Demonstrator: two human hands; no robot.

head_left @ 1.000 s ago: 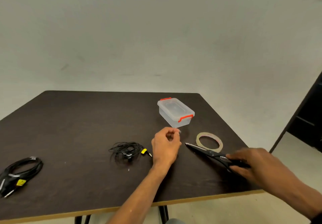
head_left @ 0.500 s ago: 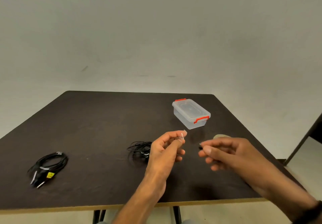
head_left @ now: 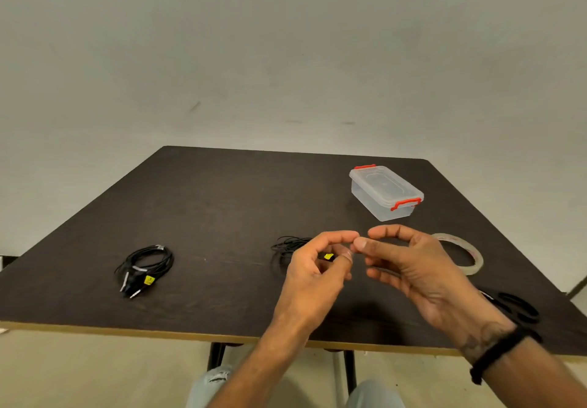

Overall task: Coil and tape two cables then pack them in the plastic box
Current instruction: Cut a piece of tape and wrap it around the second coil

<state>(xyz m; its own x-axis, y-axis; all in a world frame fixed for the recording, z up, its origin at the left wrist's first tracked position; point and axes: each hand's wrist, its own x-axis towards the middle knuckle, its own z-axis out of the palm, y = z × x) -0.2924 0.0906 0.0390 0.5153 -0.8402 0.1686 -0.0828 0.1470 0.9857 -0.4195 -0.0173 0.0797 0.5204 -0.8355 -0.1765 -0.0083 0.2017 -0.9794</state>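
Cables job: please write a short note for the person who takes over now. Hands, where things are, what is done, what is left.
Left hand and right hand: raised over the near table edge, fingertips meeting; they appear to pinch a small clear tape piece, hard to see.
Left cable: coiled, taped, on the table.
Second cable: coiled behind the left hand, tape not seen.
Plastic box: far right, lid on, empty.
Tape roll and scissors: on the right.
Left: tape the second coil, pack both.
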